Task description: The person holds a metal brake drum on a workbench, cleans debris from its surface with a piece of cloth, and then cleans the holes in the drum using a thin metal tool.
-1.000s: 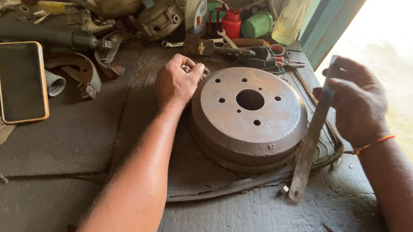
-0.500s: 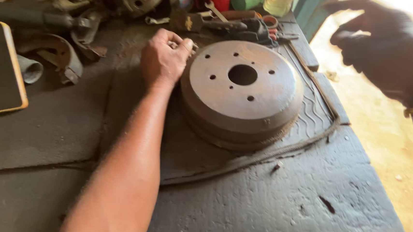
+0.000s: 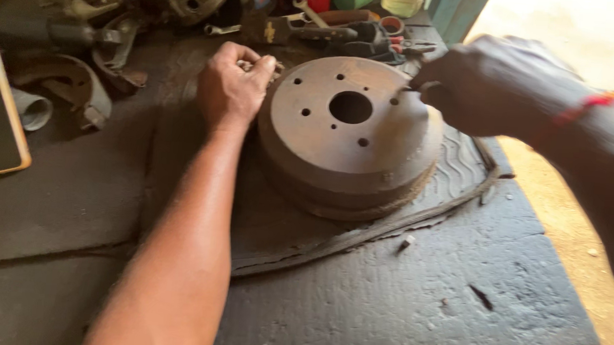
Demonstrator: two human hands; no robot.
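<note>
A dark workbench covered in worn rubber matting, cluttered along its back edge with metal parts. Bright sunlight washes a sandy floor at right.

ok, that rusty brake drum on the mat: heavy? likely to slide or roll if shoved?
The brake drum looks like thick rusted cast metal, so probably heavy and rigid. It lies flat, open side down, on the ribbed rubber mat, so it should drag rather than roll or tip. Its rough surface probably isn't slippery.

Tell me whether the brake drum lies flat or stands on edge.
Flat. The brake drum rests on the rubber mat, its holed face up, left hand at its rim.
</note>
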